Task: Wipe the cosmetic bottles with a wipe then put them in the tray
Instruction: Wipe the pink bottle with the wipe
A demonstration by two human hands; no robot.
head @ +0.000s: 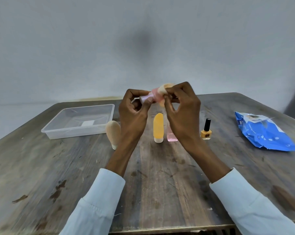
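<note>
Crosswise between the fingertips, a pink bottle [149,97] is pinched by the left hand [133,114]; a wipe [161,94] is pinched around its far end by the right hand [182,112].

You get soft, even, fairly dim light with no glare. A dark smudge of shadow sits on the wall [144,43] at upper centre. The table [160,175] edges bow with wide-angle distortion, and the lower corners and far right edge blur.
</note>
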